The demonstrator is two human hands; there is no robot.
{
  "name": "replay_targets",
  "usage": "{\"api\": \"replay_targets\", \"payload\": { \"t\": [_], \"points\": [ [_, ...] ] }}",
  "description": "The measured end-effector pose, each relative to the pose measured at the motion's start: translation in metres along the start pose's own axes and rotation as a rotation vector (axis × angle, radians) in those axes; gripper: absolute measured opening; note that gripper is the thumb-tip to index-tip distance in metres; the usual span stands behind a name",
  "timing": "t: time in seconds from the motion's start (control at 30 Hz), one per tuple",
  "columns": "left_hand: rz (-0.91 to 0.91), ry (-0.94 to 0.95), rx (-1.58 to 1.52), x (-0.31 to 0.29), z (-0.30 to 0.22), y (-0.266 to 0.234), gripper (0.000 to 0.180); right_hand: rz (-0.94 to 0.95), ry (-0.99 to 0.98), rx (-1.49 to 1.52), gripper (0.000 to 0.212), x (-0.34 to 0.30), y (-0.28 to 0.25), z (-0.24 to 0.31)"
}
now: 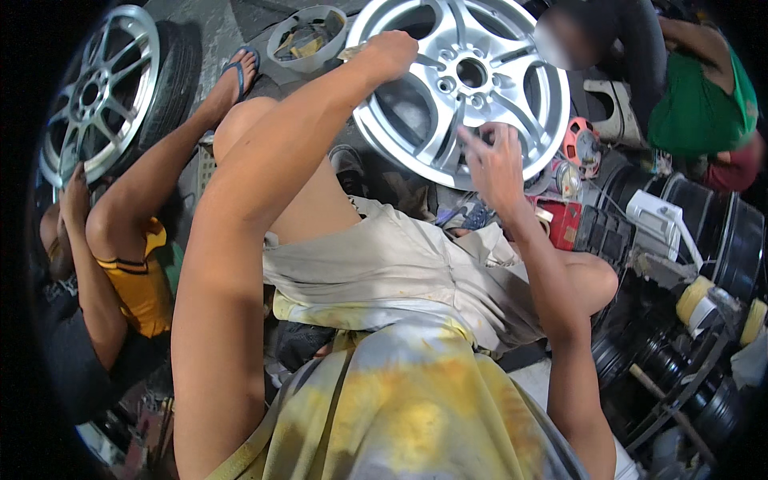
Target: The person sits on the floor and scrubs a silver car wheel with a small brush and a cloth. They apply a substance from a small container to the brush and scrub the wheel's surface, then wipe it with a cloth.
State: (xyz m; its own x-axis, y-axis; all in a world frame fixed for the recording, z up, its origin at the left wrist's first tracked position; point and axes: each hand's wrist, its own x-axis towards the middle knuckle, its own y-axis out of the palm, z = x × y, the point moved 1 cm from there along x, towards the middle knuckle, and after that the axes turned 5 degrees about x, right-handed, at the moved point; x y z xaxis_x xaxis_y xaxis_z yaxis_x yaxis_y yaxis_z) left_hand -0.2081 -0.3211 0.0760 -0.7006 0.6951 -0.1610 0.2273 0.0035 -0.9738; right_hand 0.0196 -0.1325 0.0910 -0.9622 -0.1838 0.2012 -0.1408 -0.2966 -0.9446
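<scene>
A silver multi-spoke wheel rim [502, 98] lies face up in front of my knees. My left hand [392, 54] is closed at the rim's left side, over the outer lip and a spoke; what its fingers hold, if anything, is hidden. My right hand [496, 164] is at the near right part of the rim, its fingers apart and partly bent. Those fingertips are by the spokes and openings, and no tool shows in them. Left of the rim stands a pale bucket [308, 63] with scraps in it.
At left a person in yellow shorts [136, 292] grips another silver rim [92, 94] by a black tyre [178, 80]. A person in green [696, 112] bends in at upper right. Right of my knee are a red box [562, 224], a white device [656, 218] and dark rims [738, 236].
</scene>
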Motion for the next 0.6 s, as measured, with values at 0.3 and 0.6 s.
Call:
{"api": "replay_targets", "payload": {
  "t": [0.3, 0.6],
  "points": [
    [0.072, 0.031, 0.112, 0.013, -0.005, 0.004, 0.022, -0.193, 0.470, 0.037, 0.025, 0.052, 0.053, 0.005],
    [0.063, 0.042, 0.095, 0.014, -0.001, 0.006, 0.019, 0.186, 0.773, 0.186, 0.035, 0.069, 0.045, -0.008]
  ]
}}
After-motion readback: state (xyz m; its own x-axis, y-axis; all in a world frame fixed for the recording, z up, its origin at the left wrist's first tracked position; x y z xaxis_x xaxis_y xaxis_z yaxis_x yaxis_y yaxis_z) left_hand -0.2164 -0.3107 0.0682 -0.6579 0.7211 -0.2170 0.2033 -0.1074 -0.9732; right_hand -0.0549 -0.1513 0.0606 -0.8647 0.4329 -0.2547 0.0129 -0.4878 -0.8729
